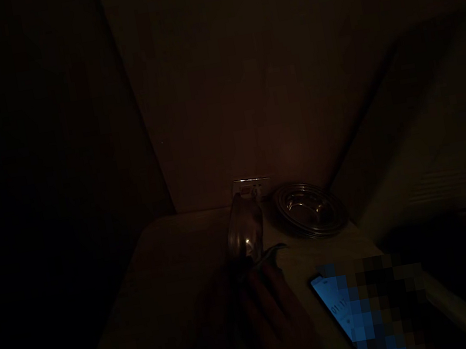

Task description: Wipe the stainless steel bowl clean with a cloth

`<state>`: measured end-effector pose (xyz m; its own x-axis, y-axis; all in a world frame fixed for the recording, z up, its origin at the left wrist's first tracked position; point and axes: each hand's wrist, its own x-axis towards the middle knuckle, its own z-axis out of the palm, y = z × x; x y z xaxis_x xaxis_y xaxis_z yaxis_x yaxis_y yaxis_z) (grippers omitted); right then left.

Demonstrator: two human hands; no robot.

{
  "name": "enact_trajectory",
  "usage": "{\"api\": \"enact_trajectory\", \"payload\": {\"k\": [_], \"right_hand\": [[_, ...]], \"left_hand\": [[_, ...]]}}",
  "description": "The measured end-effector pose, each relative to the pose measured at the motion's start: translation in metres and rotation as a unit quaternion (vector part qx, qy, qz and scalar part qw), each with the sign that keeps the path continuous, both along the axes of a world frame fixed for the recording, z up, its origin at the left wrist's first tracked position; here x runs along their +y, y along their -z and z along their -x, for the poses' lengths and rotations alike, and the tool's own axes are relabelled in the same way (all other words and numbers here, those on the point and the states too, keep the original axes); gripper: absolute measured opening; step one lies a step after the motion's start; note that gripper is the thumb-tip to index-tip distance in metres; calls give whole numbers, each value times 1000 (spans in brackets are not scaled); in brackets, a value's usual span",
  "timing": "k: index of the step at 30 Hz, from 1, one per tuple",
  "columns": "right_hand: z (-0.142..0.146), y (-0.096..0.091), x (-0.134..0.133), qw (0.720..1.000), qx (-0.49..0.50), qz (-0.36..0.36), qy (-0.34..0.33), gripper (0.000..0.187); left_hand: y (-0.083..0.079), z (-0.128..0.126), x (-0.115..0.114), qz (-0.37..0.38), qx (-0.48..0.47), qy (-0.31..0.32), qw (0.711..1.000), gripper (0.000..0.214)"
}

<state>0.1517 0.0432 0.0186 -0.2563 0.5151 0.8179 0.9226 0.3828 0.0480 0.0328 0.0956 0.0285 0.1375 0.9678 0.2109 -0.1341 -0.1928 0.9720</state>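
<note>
The scene is very dark. My left hand (268, 311) reaches in from the bottom centre, its fingers closed around the lower end of a shiny vessel (246, 229) that looks like a steel or glass tumbler, raised above a pale table (172, 268). A thin dark flap (272, 250), perhaps cloth, shows at the fingertips. To the right a phone (339, 305) glows blue. The dark blurred patch (391, 291) beside it hides whatever holds it, and I cannot make out my right hand there.
A stack of steel bowls or plates (310, 209) sits at the table's far right corner against the wall. A wall socket (253, 186) is just behind the vessel. Walls close in at the left and the back, and the right side is in shadow.
</note>
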Motion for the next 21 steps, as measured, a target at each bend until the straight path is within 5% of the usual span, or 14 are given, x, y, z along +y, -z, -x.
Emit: {"api": "enact_trajectory", "payload": {"k": [8, 21], "right_hand": [[-7, -8, -1, 1000, -23, -6, -6, 35], [-13, -52, 6, 998, -16, 51, -30, 40]], "left_hand": [[-3, -4, -1, -4, -11, 14, 1000, 32], [-1, -2, -5, 13, -8, 36, 999, 32]]}}
